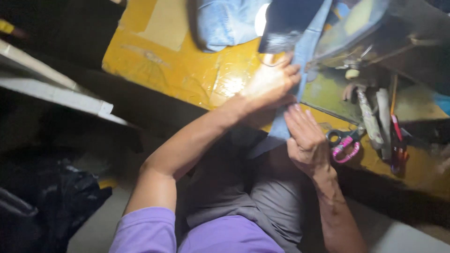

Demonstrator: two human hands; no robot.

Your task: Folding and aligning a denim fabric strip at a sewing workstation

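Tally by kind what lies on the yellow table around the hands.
Light blue fabric strip under both hands: 1
Denim pieces: 1
Scissors, pink-wrapped handle: 1
Red pens: 1
Cardboard sheet: 1
Total: 5; the clutter at right is too dim to count.

The blue denim strip (300,56) runs hidden beneath the sewing machine (375,33)

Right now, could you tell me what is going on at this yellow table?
A person in a purple shirt presses a strip of light blue denim fabric flat on the yellow worktable with both hands. The left hand and the right hand lie on it, beside a sewing machine. Pink-handled scissors lie to the right.
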